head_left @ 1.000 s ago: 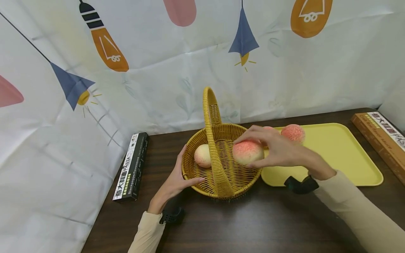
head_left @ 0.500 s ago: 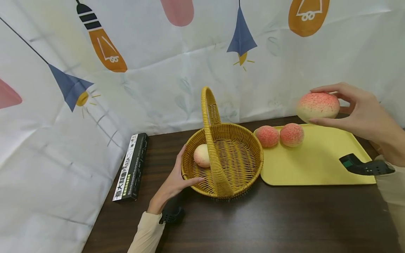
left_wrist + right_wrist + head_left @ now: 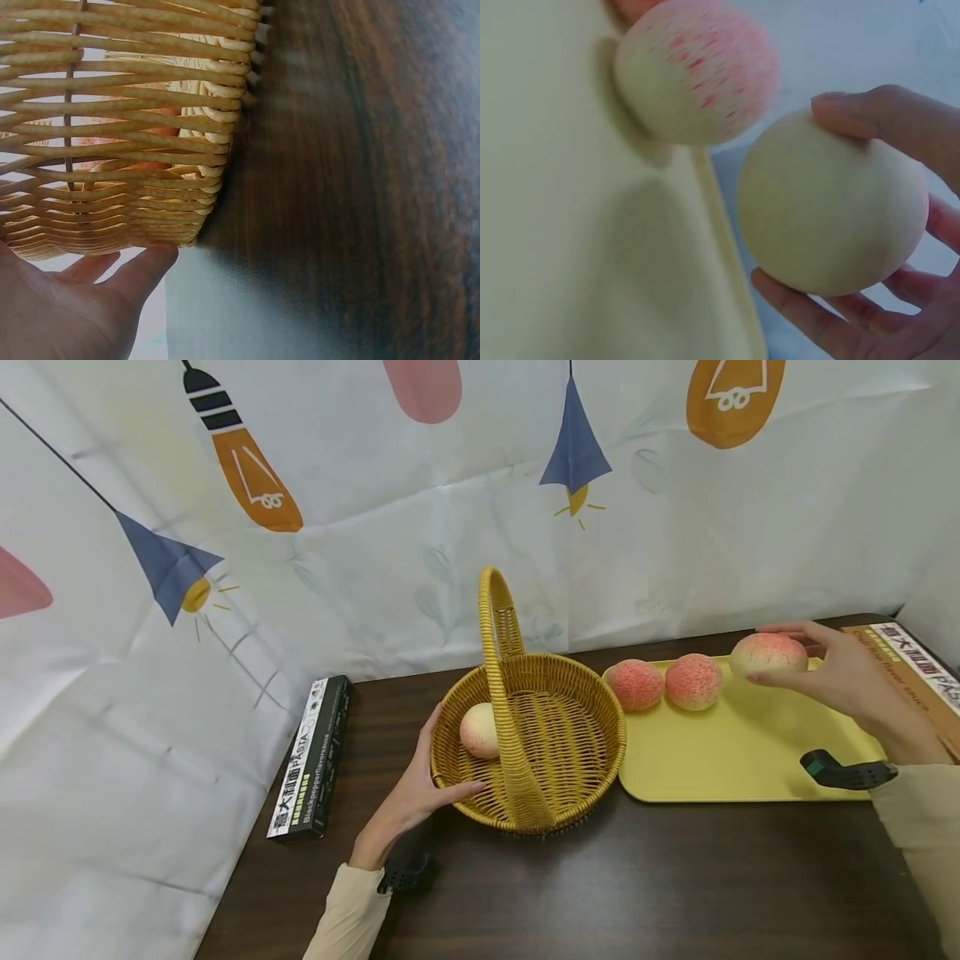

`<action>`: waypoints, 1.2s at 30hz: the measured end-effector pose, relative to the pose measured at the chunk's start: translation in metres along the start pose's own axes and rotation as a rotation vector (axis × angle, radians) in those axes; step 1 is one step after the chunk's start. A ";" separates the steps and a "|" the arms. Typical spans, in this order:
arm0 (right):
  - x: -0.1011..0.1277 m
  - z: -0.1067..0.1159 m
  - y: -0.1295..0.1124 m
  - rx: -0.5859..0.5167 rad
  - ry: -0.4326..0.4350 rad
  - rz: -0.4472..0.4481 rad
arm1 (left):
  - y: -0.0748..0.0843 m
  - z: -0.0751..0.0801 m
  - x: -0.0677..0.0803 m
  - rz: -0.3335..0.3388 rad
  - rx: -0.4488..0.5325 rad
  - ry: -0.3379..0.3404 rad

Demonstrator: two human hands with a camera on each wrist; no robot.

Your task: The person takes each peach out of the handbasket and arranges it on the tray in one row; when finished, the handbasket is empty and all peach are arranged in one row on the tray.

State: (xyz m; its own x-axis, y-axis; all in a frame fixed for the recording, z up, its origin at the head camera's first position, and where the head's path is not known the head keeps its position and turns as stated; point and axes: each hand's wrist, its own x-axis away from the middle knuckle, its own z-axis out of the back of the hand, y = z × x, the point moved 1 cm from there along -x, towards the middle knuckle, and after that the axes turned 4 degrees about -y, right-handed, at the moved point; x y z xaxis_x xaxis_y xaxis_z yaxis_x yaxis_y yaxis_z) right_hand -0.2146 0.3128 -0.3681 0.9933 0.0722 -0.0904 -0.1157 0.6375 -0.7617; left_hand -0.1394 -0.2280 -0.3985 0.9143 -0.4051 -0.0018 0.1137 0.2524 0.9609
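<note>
My right hand (image 3: 855, 681) grips a peach (image 3: 768, 655) near the tray's (image 3: 780, 752) far edge | probably light; pinch its middle | left hand (image 3: 408, 793) holds basket (image 3: 566, 739)

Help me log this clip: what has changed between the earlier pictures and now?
The right grip has carried the held peach rightward from over the basket, first high, then lower, to the far edge of the yellow tray, and still holds it. The left grip stays on the basket's rim, and the basket peach, the two tray peaches and the black box keep their places.
</note>
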 end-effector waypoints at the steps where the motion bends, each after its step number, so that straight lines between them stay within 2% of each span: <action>1: 0.000 -0.002 0.004 0.012 -0.014 -0.008 | 0.000 0.000 0.000 -0.002 0.006 -0.001; 5: -0.002 -0.009 0.015 0.064 -0.076 -0.019 | 0.000 0.000 -0.001 -0.005 0.017 -0.003; 11: -0.003 -0.011 0.019 0.090 -0.136 0.001 | 0.000 0.000 -0.001 -0.009 -0.029 0.006; 21: -0.006 -0.014 0.010 0.228 -0.166 0.096 | -0.001 0.000 -0.001 0.004 -0.018 0.008; 32: -0.009 -0.013 0.012 0.180 -0.148 0.049 | 0.000 0.000 0.000 0.005 -0.007 0.009; 36: -0.009 -0.012 0.010 0.150 -0.179 0.034 | -0.001 0.000 -0.001 0.000 0.000 0.004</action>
State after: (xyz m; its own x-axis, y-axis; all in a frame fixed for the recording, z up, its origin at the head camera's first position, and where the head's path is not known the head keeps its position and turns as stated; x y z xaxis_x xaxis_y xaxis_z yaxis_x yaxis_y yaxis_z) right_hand -0.2247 0.3093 -0.3832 0.9750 0.2219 0.0103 -0.1611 0.7381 -0.6552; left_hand -0.1402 -0.2278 -0.3990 0.9160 -0.4012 -0.0026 0.1134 0.2529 0.9608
